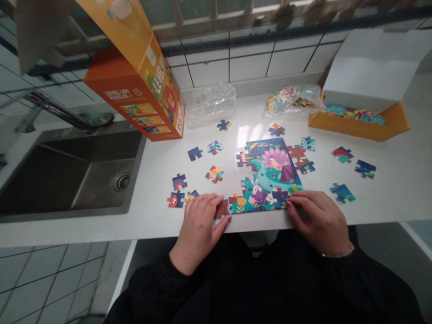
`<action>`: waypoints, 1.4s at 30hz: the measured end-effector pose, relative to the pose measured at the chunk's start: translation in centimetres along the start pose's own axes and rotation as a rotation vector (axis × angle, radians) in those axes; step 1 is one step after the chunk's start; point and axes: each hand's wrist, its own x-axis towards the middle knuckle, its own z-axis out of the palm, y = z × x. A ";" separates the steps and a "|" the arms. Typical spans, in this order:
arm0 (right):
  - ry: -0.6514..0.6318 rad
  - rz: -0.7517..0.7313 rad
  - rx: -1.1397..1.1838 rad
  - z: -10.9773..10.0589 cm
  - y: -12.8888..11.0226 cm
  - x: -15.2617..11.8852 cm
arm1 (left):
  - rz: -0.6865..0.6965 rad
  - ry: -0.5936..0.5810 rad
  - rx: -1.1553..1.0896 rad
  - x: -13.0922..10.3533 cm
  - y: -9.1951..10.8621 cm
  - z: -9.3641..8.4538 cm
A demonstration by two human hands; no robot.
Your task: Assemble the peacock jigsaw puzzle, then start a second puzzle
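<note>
Teal puzzle [270,173], hands [199,225] [319,220] (half curled), touching bottom row [256,203]

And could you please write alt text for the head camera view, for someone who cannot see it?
A person's left hand and right hand are at the near edge of a partly assembled jigsaw puzzle on a counter. Loose pieces lie on both sides; an orange box and sink are at left.

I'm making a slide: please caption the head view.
Left hand and right hand at the near edge of a partly built puzzle, loose pieces around it on a white counter.
</note>
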 end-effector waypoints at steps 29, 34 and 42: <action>-0.002 -0.017 0.026 -0.3 -0.2 0.5 | -0.005 -0.048 -0.021 1.2 -0.7 -2.0; -0.013 -0.012 0.034 -0.4 -0.1 0.6 | -0.036 -0.033 0.054 2.8 -0.7 -2.1; -0.013 0.011 0.072 -0.7 -0.2 0.7 | -0.090 -0.174 0.199 6.0 -0.8 -3.2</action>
